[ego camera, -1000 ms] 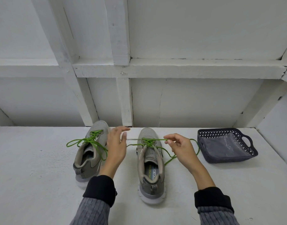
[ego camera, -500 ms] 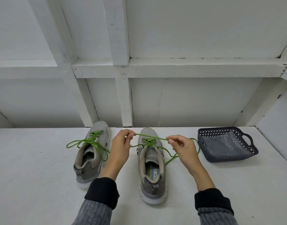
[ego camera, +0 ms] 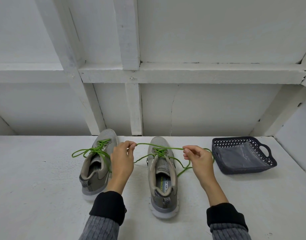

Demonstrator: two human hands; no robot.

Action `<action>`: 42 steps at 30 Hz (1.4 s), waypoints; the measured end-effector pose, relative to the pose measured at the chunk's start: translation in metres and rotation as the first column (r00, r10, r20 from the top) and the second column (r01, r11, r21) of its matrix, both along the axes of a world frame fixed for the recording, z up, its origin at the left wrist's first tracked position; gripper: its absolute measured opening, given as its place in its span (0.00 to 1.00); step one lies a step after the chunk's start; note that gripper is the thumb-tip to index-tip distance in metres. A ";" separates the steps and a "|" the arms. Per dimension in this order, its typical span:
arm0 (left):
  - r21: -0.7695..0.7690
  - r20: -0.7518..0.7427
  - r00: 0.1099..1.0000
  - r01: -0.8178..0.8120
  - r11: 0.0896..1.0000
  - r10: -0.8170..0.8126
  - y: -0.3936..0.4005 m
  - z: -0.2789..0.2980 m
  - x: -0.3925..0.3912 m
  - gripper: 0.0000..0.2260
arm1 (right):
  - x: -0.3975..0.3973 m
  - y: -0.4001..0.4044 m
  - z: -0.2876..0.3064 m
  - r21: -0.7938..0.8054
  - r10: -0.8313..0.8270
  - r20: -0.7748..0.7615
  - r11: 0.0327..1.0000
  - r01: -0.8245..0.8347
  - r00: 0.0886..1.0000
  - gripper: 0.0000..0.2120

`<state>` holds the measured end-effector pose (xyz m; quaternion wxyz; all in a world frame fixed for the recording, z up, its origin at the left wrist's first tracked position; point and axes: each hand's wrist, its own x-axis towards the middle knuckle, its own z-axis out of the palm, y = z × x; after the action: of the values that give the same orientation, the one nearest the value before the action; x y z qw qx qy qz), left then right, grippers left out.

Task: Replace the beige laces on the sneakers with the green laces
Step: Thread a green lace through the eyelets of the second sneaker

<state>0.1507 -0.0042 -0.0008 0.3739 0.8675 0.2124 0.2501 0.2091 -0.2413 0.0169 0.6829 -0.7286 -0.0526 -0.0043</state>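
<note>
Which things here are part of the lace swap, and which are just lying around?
In the job:
left sneaker
right sneaker
green lace stretched between both hands
left hand
right hand

Just lying about:
dark basket with a clear plastic bag inside

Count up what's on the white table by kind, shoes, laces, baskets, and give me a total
Sneakers: 2, the left sneaker and the right sneaker
Green laces: 2, the left lace and the right lace, which the left hand and right hand pinch
Baskets: 1, the dark basket
Total: 5
</note>
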 end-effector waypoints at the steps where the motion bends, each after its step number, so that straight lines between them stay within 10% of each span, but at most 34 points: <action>1: 0.039 -0.034 0.999 0.007 0.999 -0.006 -0.004 0.002 -0.001 0.07 | 0.000 0.001 0.000 -0.006 0.021 0.004 1.000 -0.021 1.000 0.10; 8: -0.033 0.008 0.881 0.474 0.880 -0.474 -0.051 0.027 0.000 0.11 | -0.011 0.022 0.009 -0.008 0.190 0.036 0.982 -0.190 0.981 0.06; 21: -0.127 -0.023 0.956 0.288 0.949 -0.293 -0.059 0.019 -0.001 0.06 | -0.022 0.022 -0.010 -0.379 0.176 0.003 0.911 -0.162 0.984 0.03; 42: 0.352 -0.263 0.926 0.353 0.867 -0.270 -0.081 0.013 0.008 0.09 | -0.020 0.013 -0.020 0.044 0.173 -0.272 0.985 -0.167 0.947 0.07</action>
<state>0.1583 -0.0851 0.0122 0.2039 0.9686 0.0517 0.1327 0.1893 -0.2278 -0.0031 0.6888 -0.7079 -0.0199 0.1550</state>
